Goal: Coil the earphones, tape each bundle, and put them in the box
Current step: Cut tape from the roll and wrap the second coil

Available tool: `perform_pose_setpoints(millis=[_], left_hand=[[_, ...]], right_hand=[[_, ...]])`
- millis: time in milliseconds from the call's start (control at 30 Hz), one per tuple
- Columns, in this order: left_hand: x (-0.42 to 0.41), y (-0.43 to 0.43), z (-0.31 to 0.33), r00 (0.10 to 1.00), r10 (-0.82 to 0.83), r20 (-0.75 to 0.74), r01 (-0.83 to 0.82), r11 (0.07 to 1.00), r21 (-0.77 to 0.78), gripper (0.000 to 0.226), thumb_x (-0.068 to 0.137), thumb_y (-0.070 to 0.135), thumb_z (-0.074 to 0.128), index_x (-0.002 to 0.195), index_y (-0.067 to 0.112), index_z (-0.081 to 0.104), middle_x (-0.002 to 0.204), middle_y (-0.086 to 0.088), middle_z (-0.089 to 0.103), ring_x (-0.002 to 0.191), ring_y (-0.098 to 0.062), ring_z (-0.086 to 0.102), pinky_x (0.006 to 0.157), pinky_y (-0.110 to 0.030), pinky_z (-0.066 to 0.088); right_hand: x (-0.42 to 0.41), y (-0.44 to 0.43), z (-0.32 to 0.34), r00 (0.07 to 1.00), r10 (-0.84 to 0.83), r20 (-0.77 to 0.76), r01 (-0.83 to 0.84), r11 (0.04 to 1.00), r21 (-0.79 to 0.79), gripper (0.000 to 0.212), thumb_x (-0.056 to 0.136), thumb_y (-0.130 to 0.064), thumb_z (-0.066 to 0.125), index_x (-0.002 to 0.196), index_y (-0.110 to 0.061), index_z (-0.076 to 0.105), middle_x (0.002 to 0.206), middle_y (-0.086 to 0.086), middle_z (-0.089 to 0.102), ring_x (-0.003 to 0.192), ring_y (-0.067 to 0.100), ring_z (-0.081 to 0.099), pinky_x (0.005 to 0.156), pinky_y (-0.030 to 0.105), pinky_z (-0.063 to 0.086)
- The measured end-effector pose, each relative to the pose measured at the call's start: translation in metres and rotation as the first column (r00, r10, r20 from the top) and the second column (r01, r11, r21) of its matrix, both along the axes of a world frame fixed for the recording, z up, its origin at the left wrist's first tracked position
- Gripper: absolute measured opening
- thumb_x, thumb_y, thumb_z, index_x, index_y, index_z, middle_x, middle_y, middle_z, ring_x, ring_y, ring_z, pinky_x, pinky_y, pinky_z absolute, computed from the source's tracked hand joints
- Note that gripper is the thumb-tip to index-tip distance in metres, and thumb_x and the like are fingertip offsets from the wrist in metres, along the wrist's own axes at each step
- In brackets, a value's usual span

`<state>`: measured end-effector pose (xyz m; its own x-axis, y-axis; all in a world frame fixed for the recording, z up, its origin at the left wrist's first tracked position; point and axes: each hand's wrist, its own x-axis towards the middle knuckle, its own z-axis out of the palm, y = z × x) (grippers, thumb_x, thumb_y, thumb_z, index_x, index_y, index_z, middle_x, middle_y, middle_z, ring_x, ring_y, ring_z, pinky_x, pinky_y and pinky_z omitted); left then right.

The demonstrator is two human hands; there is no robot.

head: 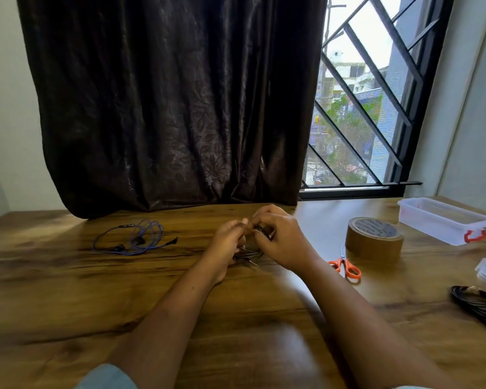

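Well to the left of the fingers a blue earphone set (pixel 132 238) lies loosely looped on the table (pixel 68 290); at the centre the left hand (pixel 227 242) and right hand (pixel 281 242) are both pinched shut on a dark earphone bundle (pixel 250 255), its plug hanging just below the fingertips. The cord looks light, limp and springy, so I'd grip across all the loops at once. Right of the fingers sit orange-handled scissors (pixel 345 266), a brown tape roll (pixel 374 237) with unreadable label print, and the clear box (pixel 443 220).
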<state>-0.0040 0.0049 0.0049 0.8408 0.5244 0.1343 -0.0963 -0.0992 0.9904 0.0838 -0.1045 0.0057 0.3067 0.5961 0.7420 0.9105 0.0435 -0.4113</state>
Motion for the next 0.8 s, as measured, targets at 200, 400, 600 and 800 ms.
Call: perform_pose_setpoints(millis=[200, 400, 600, 800], left_hand=[[-0.001, -0.002, -0.001, 0.998, -0.063, 0.012, 0.062, 0.995, 0.081, 0.026, 0.101, 0.023, 0.037, 0.08, 0.023, 0.052, 0.057, 0.009, 0.038, 0.05, -0.004, 0.033, 0.042, -0.015, 0.026], [0.0, 0.0, -0.005, 0.999, -0.044, 0.019, 0.039, 0.979, 0.199, 0.022, 0.101, 0.016, 0.035, 0.093, 0.015, 0.055, 0.067, 0.004, 0.045, 0.061, -0.006, 0.041, 0.057, -0.02, 0.034], [0.006, -0.001, -0.012, 0.998, 0.067, 0.018, -0.07, 0.945, 0.319, 0.019, 0.098, 0.02, 0.043, 0.088, 0.018, 0.059, 0.074, 0.001, 0.056, 0.068, -0.014, 0.051, 0.066, -0.032, 0.041], [0.009, -0.004, -0.013, 0.993, 0.12, 0.012, -0.119, 0.959, 0.257, 0.013, 0.094, 0.022, 0.052, 0.099, 0.019, 0.064, 0.094, -0.002, 0.068, 0.089, -0.019, 0.064, 0.081, -0.038, 0.051]], right_hand=[[0.002, 0.001, 0.0, 0.995, -0.086, -0.041, 0.087, 0.996, 0.021, 0.009, 0.083, -0.01, 0.066, 0.079, -0.015, 0.06, 0.08, -0.012, 0.054, 0.07, 0.003, 0.053, 0.062, 0.011, 0.041], [0.005, 0.001, -0.002, 0.995, -0.1, 0.006, 0.101, 0.994, -0.042, 0.018, 0.085, -0.013, 0.068, 0.102, -0.015, 0.065, 0.093, -0.013, 0.057, 0.079, -0.006, 0.053, 0.071, 0.005, 0.042], [0.004, 0.002, -0.003, 0.971, -0.239, 0.004, 0.238, 0.969, -0.07, 0.017, 0.087, -0.02, 0.065, 0.102, -0.012, 0.067, 0.094, -0.005, 0.059, 0.083, 0.007, 0.054, 0.073, 0.019, 0.05], [-0.001, 0.0, -0.002, 0.927, -0.374, -0.014, 0.371, 0.923, -0.099, 0.016, 0.086, -0.028, 0.062, 0.099, -0.019, 0.064, 0.091, -0.009, 0.057, 0.078, 0.011, 0.055, 0.068, 0.028, 0.049]])
